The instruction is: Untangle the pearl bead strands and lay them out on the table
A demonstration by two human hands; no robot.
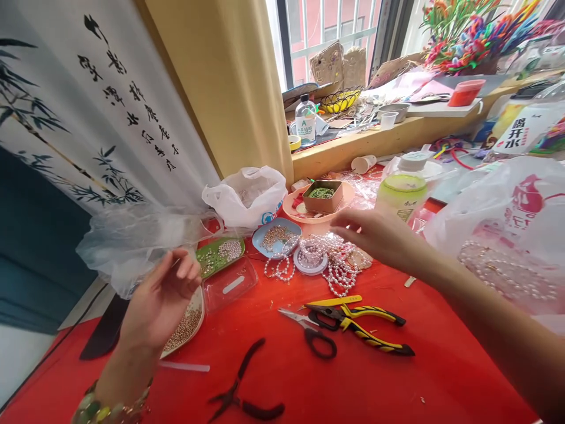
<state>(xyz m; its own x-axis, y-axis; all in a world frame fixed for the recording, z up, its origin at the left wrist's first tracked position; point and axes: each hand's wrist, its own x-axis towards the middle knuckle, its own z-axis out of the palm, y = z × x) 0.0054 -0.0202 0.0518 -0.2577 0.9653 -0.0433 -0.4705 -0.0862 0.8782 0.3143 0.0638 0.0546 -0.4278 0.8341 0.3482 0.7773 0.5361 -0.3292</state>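
My right hand reaches out flat and loose, holding nothing, fingers spread just above the pearl strands heaped on the red desk. My left hand is raised, half curled and empty, over the dish of gold beads, beside a clear plastic bag.

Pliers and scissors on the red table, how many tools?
3: black pliers nearest, black-handled scissors mid-table, yellow-black pliers beside them. More may hide under bags.
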